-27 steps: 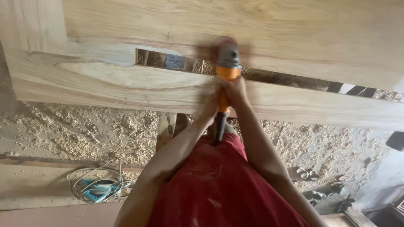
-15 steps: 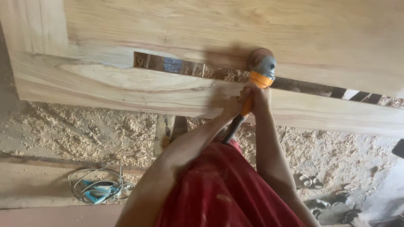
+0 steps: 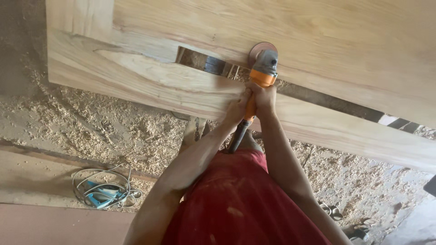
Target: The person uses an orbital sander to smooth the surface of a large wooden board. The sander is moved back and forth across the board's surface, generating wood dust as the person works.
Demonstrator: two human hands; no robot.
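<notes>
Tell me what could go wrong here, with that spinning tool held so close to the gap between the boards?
The sanding disc sits right at the slot between the two boards; it might catch an edge and jerk the orange grinder. The left hand and right hand grip close together behind the head, bare, so a kick could bring fingers near the disc. The floor is deep in wood shavings, which could be slippery underfoot.

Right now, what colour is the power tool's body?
Orange, with a grey head; the head view shows the angle grinder best.
</notes>
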